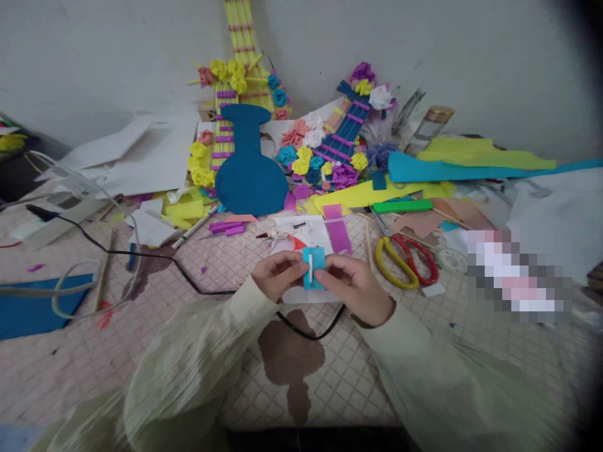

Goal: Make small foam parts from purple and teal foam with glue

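Between both hands is a small piece of light blue paper (319, 258), with a short white stick (310, 269) lying upright along it. My left hand (279, 275) pinches the left edge, its thumb close to the stick. On the other side my right hand (354, 286) grips the paper, thumb pressed on its lower front. The other fingers of both hands are behind the paper, partly hidden. Just beyond the hands lie a white sheet (308, 231) and a purple paper strip (338, 229).
Scissors (398, 260) with yellow and red handles lie to the right, near a green cutter (402, 206). A black cable (155, 254) runs from the left and loops under the hands. A blue guitar-shaped cutout (252, 169) and flower-decorated paper models (346, 138) stand against the wall.
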A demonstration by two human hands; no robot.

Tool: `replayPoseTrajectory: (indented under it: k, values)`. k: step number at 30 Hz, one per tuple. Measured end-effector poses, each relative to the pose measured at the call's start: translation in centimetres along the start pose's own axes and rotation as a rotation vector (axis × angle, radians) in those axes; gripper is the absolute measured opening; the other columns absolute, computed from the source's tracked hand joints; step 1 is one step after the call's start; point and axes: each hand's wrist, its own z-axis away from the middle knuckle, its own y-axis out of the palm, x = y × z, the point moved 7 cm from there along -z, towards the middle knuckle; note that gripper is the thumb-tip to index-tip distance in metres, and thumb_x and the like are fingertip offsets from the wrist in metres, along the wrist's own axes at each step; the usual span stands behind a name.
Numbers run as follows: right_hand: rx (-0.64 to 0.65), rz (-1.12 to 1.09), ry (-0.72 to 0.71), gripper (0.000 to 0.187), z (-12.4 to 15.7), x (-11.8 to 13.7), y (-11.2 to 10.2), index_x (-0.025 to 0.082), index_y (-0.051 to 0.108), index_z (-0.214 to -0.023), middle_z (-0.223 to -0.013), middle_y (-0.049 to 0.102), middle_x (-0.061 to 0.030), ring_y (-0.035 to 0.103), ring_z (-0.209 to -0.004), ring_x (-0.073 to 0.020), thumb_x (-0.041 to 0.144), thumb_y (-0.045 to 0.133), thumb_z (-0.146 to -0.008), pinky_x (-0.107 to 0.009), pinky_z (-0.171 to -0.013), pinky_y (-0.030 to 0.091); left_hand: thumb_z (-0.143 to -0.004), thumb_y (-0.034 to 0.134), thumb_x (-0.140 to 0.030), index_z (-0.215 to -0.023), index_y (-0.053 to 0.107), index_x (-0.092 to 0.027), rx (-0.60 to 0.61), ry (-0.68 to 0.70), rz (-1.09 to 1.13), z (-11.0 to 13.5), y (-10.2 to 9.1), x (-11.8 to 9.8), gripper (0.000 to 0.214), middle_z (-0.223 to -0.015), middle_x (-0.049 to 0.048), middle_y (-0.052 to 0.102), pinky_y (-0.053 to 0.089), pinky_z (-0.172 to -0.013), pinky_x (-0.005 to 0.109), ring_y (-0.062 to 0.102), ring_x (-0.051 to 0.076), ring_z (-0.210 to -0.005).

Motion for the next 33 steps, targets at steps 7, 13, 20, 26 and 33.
replayPoseTrajectory:
  k: [7, 13, 20, 26, 33]
  values:
    - [0.028, 0.003, -0.002, 0.017, 0.0, 0.2, 0.2, 0.017, 0.048, -0.060, -0.055, 0.041, 0.0048, 0.037, -0.052, -0.0070, 0.024, 0.053, -0.074, -0.021, -0.049, 0.031, -0.051, 0.077, -0.026, -0.069, 0.064, -0.013, -0.012, -0.027, 0.025, 0.0, -0.1, -0.2, 0.026, -0.060, 0.0000, 0.065, 0.048, -0.058, 0.022, 0.059, 0.010, -0.056]
    - [-0.002, -0.013, -0.032, 0.021, 0.1, 0.7, 0.0, 0.017, 0.049, -0.059, -0.056, 0.044, 0.0031, 0.041, -0.055, -0.0089, 0.029, 0.051, -0.076, -0.023, -0.053, 0.034, -0.052, 0.077, -0.027, -0.069, 0.065, -0.013, -0.044, -0.027, 0.005, -0.3, -0.8, -0.1, 0.026, -0.059, -0.0004, 0.065, 0.046, -0.053, 0.019, 0.058, 0.008, -0.053]
    - [-0.253, 0.238, 0.022, 0.020, -0.7, -0.5, -3.1, 0.017, 0.058, -0.066, -0.059, 0.055, 0.0009, 0.050, -0.056, -0.0111, 0.032, 0.050, -0.076, -0.023, -0.055, 0.038, -0.049, 0.078, -0.024, -0.066, 0.065, -0.013, -0.061, -0.038, 0.055, -0.2, -0.6, -0.4, 0.024, -0.060, -0.0012, 0.065, 0.047, -0.053, 0.018, 0.059, 0.008, -0.054]
    - [-0.248, 0.538, -0.026, 0.015, -2.0, -2.1, -3.8, 0.017, 0.060, -0.074, -0.069, 0.062, -0.0018, 0.054, -0.061, -0.0130, 0.026, 0.048, -0.076, -0.024, -0.060, 0.041, -0.047, 0.080, -0.025, -0.073, 0.069, -0.016, -0.006, 0.016, 0.098, 0.0, -0.1, -0.8, 0.030, -0.067, 0.0007, 0.069, 0.048, -0.053, 0.018, 0.060, 0.009, -0.056]
    - [-0.081, 0.727, 0.022, 0.023, -4.4, -1.5, -2.4, 0.016, 0.063, -0.075, -0.069, 0.064, -0.0028, 0.055, -0.062, -0.0127, 0.030, 0.046, -0.079, -0.024, -0.058, 0.038, -0.047, 0.080, -0.024, -0.070, 0.071, -0.018, 0.119, 0.086, 0.204, 0.6, 1.1, -2.0, 0.026, -0.062, -0.0002, 0.068, 0.048, -0.056, 0.020, 0.061, 0.009, -0.057]
